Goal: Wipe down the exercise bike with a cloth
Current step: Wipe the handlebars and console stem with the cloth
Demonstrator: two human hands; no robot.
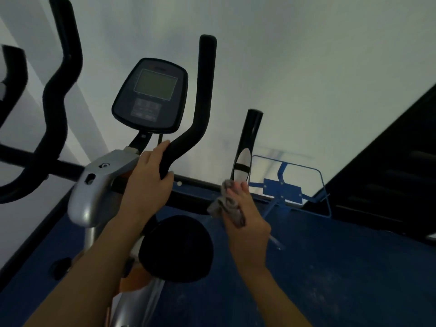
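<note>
The left hand (151,180) is wrapped round the lower bend of the exercise bike's right handlebar (203,95), probably to steady the bike or the person while the other hand works. The right hand (245,215) is off the bike, to the right of that grip, clutching a bunched grey cloth (226,204) ready for wiping. The console (151,95) sits just above the left hand, the black saddle (177,249) below and between the forearms. Beyond the right hand stands a blue frame (283,190).
</note>
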